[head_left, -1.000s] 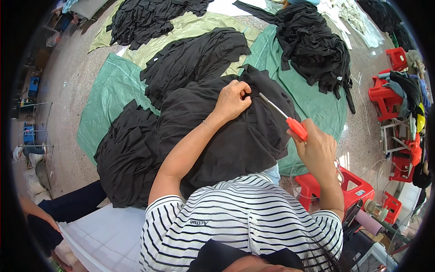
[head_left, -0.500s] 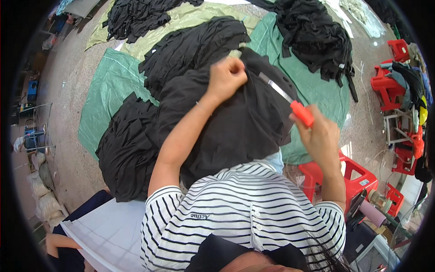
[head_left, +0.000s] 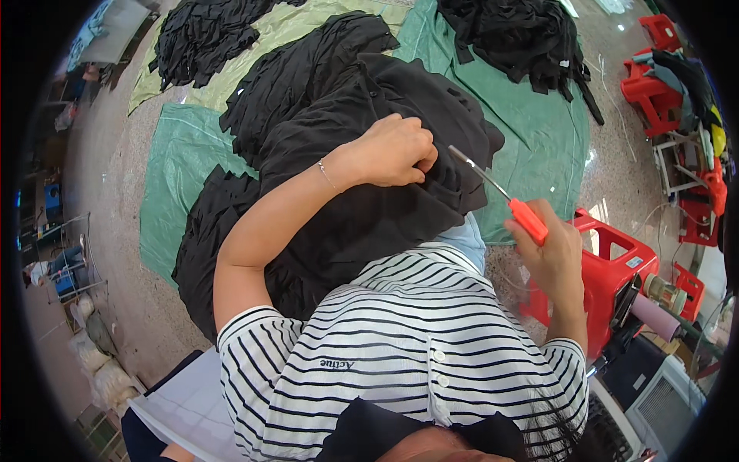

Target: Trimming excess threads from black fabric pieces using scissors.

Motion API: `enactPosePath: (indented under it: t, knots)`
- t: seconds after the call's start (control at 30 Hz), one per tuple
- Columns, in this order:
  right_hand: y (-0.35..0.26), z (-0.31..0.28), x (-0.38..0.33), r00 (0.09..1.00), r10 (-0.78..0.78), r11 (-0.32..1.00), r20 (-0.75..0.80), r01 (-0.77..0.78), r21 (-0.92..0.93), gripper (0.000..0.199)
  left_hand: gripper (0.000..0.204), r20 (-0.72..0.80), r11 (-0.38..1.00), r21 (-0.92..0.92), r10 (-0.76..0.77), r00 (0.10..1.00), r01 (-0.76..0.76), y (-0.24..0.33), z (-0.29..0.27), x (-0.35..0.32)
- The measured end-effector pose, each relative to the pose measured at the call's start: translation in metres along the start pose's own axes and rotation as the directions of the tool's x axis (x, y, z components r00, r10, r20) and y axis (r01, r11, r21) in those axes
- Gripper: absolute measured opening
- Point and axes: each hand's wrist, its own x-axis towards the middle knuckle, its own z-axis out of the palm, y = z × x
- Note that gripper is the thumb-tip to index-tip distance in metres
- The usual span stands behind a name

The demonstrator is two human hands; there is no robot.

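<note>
A heap of black cloth, seemingly a garment (head_left: 331, 223), covers my lap. My left hand (head_left: 396, 150) lies on it with fingers curled closed, pinching a fold of the fabric; the fingertips are partly hidden. To its right, above the cloth, my right hand (head_left: 550, 246) is wrapped round the red handle of a slim metal-shafted hand tool (head_left: 500, 196). The shaft points up and left toward my left hand, apart from it. Whether its tip is a blade is too small to tell.
Piles of black garments (head_left: 308, 69) lie on green sheeting (head_left: 531, 169) and yellowish sheeting (head_left: 277, 42) ahead. A red plastic stool (head_left: 616, 262) stands at my right, with more red stools (head_left: 654, 100) farther off. White material (head_left: 185, 408) and part of another person are at lower left.
My left hand has come nearer and to the right, turning its back upward over the cloth. The right hand has moved slightly right and nearer, still holding the tool.
</note>
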Motion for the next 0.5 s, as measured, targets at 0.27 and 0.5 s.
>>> enactPosePath:
  t: [0.27,0.5]
  knots:
    - [-0.01,0.004,-0.018,0.997,-0.074,0.997,0.035,0.075,-0.019,0.024,0.008,0.251,0.565,-0.737,-0.281,0.926,0.371,-0.018,0.002,0.008]
    - [-0.014,0.007,-0.017,0.994,-0.09,0.993,0.069,0.095,-0.074,0.024,0.008,0.241,0.511,-0.776,-0.301,0.923,0.369,-0.032,0.015,0.01]
